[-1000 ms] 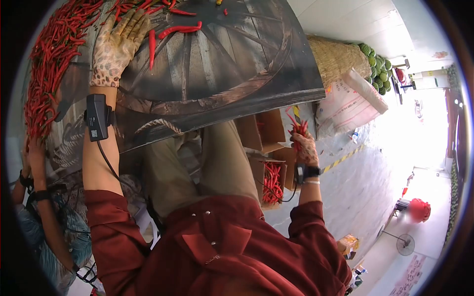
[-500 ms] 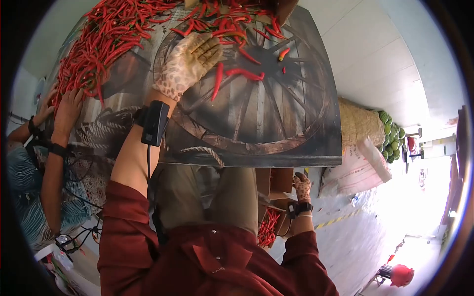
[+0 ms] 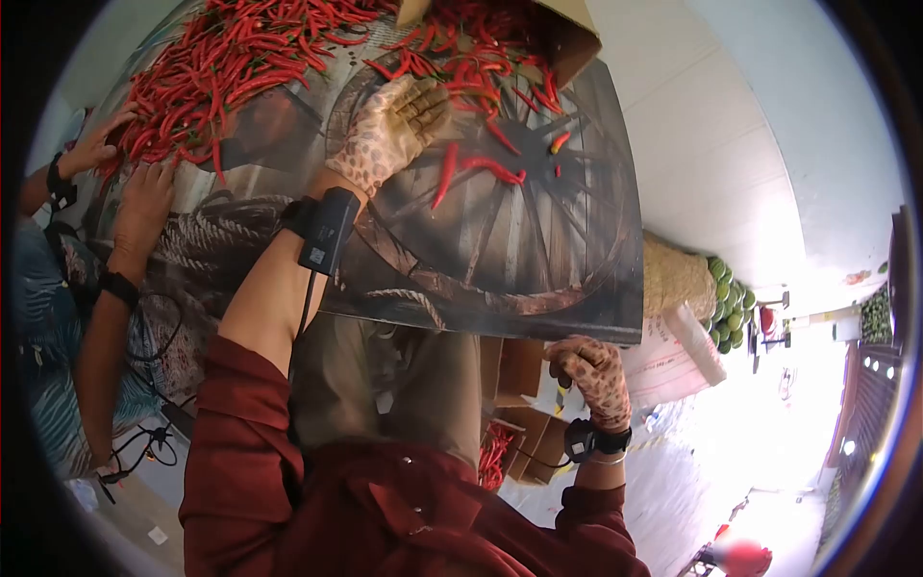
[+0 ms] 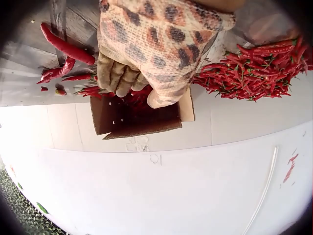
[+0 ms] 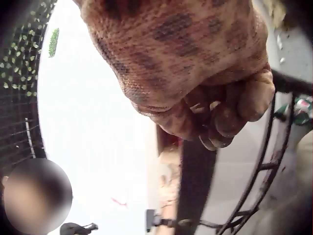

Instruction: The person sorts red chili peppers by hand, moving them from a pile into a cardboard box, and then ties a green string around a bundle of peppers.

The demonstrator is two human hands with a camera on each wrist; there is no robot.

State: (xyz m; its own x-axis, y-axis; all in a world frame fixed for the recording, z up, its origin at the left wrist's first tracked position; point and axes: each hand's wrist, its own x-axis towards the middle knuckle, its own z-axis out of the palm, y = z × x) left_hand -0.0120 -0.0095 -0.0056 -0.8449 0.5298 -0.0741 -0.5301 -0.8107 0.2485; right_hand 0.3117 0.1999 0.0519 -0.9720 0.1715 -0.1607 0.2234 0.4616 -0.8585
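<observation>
My gloved left hand [image 3: 389, 135] rests on the table with its fingers loosely bent and the palm showing; nothing is in it. Loose red chili peppers [image 3: 492, 169] lie just right of it, and more are scattered beyond its fingertips. A large chili pile [image 3: 216, 91] spreads over the table's left side. My gloved right hand [image 3: 591, 375] is at the table's near right edge. In the right wrist view its fingers [image 5: 227, 120] are loosely curled, with no chili showing in them. Below, a cardboard box [image 3: 538, 442] stands by my legs with red chilies [image 3: 494, 454] inside.
On the table's far side a cardboard box [image 3: 569, 37] lies tipped among chilies. Another person's hands [image 3: 144, 202] touch the pile at the left. Beyond the table's right end are a white sack [image 3: 678, 356], a straw-coloured bundle [image 3: 673, 274] and green round fruits [image 3: 733, 303].
One second ago my right hand held a bunch of red chilies above the boxes; that bunch is gone, and the hand has risen to the table edge. My left hand stays beside the loose chilies.
</observation>
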